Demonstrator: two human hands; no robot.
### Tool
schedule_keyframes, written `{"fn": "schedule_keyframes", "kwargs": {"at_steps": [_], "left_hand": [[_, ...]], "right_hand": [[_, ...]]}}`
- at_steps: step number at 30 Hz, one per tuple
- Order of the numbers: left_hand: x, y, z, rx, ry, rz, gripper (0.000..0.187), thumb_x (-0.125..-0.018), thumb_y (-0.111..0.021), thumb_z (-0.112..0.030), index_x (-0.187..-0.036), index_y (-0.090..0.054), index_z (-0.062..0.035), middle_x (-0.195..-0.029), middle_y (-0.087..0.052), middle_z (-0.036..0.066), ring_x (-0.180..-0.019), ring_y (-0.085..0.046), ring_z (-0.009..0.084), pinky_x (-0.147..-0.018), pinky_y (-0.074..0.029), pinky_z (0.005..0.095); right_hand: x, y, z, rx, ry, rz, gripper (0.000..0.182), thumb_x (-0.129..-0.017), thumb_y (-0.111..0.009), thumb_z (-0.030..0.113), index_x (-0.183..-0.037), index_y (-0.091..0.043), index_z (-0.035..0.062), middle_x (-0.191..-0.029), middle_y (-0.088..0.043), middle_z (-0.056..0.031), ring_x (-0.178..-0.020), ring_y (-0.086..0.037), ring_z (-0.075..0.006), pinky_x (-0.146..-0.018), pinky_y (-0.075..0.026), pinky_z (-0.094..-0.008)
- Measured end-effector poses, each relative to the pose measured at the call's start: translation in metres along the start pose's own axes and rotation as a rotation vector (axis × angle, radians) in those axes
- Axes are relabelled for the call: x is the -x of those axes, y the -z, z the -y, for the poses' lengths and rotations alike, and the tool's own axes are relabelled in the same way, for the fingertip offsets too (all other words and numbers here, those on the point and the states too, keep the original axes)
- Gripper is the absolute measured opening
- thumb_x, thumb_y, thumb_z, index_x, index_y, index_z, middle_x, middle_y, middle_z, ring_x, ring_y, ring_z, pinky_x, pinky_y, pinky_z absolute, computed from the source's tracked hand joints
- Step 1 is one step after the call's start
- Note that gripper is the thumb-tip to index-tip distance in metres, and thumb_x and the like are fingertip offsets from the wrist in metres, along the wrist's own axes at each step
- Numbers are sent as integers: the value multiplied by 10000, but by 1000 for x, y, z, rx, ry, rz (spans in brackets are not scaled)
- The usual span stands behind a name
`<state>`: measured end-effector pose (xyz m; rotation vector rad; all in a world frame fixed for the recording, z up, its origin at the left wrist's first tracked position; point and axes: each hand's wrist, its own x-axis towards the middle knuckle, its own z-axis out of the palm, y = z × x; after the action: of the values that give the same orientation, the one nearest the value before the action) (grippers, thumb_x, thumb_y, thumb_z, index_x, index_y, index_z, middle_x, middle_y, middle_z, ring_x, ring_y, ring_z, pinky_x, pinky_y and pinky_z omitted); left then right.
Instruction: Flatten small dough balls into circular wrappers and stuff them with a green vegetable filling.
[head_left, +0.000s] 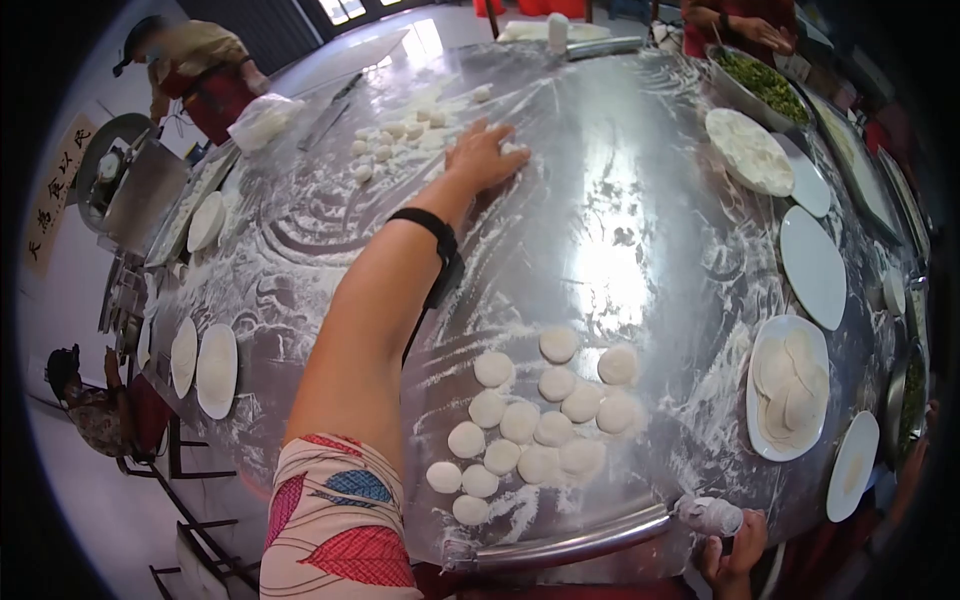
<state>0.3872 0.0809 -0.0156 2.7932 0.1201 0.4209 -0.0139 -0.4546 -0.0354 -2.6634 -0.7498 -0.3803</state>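
My left hand (485,158) reaches far across the metal table, fingers apart, beside a group of small dough pieces (400,132). Nothing shows in its grip, though its underside is hidden. At the bottom right, my right hand (738,550) is closed round the floury end handle (710,516) of a metal rolling pin (575,540). The pin lies along the near table edge. Just beyond it are several flattened, floured dough rounds (520,422), some touching each other.
Plates with flour or wrappers (788,395) line the right side, near a bowl of chopped green filling (765,88). Another rolling pin (604,47) lies at the far edge. More plates (216,370) stand at left. Other people (205,75) are around the table.
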Motion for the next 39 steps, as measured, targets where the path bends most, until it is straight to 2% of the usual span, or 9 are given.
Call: {"fn": "schedule_keyframes", "kwargs": {"at_steps": [1,4,11,19,22,24,28,34,39], "left_hand": [[0,0,2,2,-33,15,504,-798,-633,-458,-1234,-593,-208,-1411,-408,165,-1293,-396,353,-1065,-337,415],[26,0,11,58,-141,-55,316,-824,-607,-314,-1089,-663,-149,-1274,-538,130,-1182,-496,333,-993,-405,390],[181,53,20,122,-293,-130,256,-830,-578,-201,-1052,-626,-83,-1218,-551,200,-1122,-513,387,-962,-415,431],[337,110,7,93,-141,-6,388,-854,-599,-216,-1217,-554,-85,-1344,-457,231,-1235,-441,384,-1025,-361,416],[366,141,-9,-27,-99,-136,507,-788,-692,-311,-1191,-538,-46,-1270,-504,231,-1159,-503,374,-960,-417,415],[387,161,-29,-13,54,63,588,-705,-764,-340,-1142,-527,-26,-1177,-544,217,-1066,-547,365,-884,-451,412],[415,151,-49,58,84,291,660,-578,-858,-335,-1029,-502,-11,-971,-591,181,-882,-596,350,-748,-481,410],[374,126,-78,234,-16,340,590,-576,-852,-264,-980,-503,-15,-863,-603,187,-855,-604,357,-722,-479,408],[349,130,-106,90,-115,278,456,-686,-769,-211,-1011,-518,-11,-1046,-585,182,-942,-598,334,-774,-481,412]], "right_hand": [[1,-2,1,45,49,-45,407,-849,-571,167,-1148,-458,-85,-1137,-522,-292,-1010,-523,-478,-902,-420,-549],[-17,3,9,19,27,-67,296,-810,-579,185,-989,-536,-46,-898,-556,-221,-832,-540,-414,-790,-434,-512],[-32,7,19,-91,48,-123,254,-811,-596,84,-1007,-582,-78,-925,-571,-232,-814,-553,-410,-721,-463,-463],[-28,13,28,-175,48,-185,154,-816,-591,52,-948,-586,-27,-893,-575,-185,-825,-568,-365,-734,-469,-421],[-27,8,27,-176,80,-225,145,-819,-598,57,-946,-587,-13,-890,-583,-174,-830,-571,-354,-734,-470,-417],[-27,8,28,-169,96,-242,136,-821,-598,60,-936,-585,-10,-881,-581,-168,-824,-570,-352,-728,-469,-417],[-26,8,27,-168,103,-241,108,-823,-600,68,-907,-582,3,-864,-576,-156,-810,-569,-343,-715,-464,-419],[-27,5,27,-172,88,-256,86,-822,-599,70,-885,-580,15,-842,-572,-147,-790,-569,-339,-698,-463,-415],[-28,8,27,-168,100,-275,76,-816,-599,65,-868,-579,14,-824,-572,-145,-774,-570,-337,-684,-466,-409]]}}
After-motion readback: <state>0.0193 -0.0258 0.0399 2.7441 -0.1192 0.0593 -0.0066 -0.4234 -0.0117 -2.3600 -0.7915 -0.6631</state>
